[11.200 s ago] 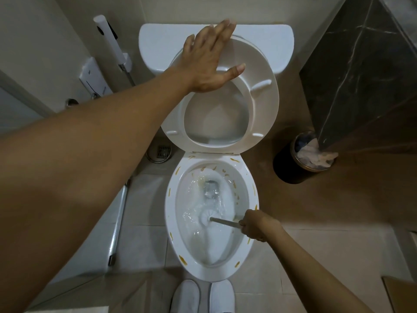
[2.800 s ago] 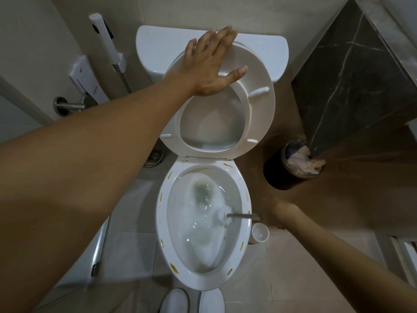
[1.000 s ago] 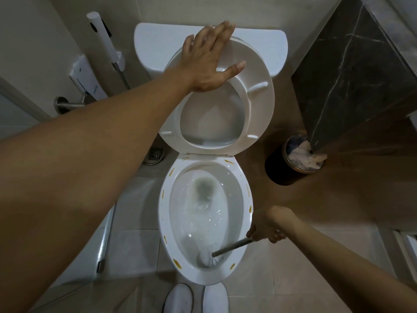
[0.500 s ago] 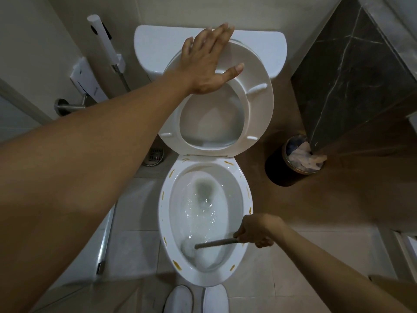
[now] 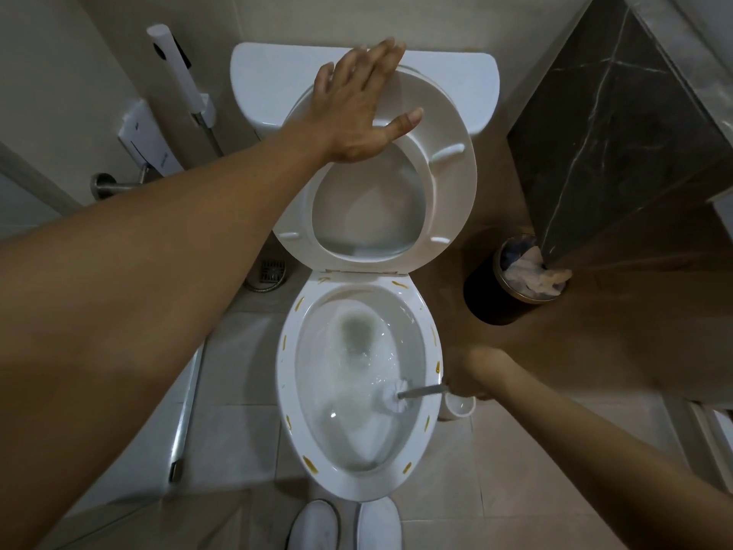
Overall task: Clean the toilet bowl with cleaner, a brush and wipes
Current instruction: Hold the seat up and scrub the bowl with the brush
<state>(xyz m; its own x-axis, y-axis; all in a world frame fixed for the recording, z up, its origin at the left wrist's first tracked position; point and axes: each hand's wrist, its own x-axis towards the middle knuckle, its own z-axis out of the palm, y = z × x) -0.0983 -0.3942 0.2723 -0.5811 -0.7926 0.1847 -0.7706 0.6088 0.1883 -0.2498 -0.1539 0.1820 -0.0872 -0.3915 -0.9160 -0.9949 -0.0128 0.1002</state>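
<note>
White glazed ceramic fills the middle of the view: an oval toilet bowl (image 5: 359, 391) seen from above, with its white plastic seat ring (image 5: 380, 184) raised against the white cistern (image 5: 277, 85) at the far side. The left hand (image 5: 361, 113) lies flat, fingers straight and spread, pressing the seat back. The right hand (image 5: 470, 375), just beside the bowl's right rim, is clenched around the thin grey handle of a white-headed toilet brush (image 5: 400, 400); the head sits against the inner right wall, in cloudy, frothy water.

Risks, as a judgement: a quick stroke this close to the rim could flick dirty water over the edge onto the floor tiles or the white slippers (image 5: 345, 525) at the near edge. If the left hand lifts, the seat may fall onto the brush.

Small yellow-brown marks dot the rim all round and look uncleaned. A small white cup-shaped brush holder (image 5: 456, 406) stands on the floor right of the bowl.
</note>
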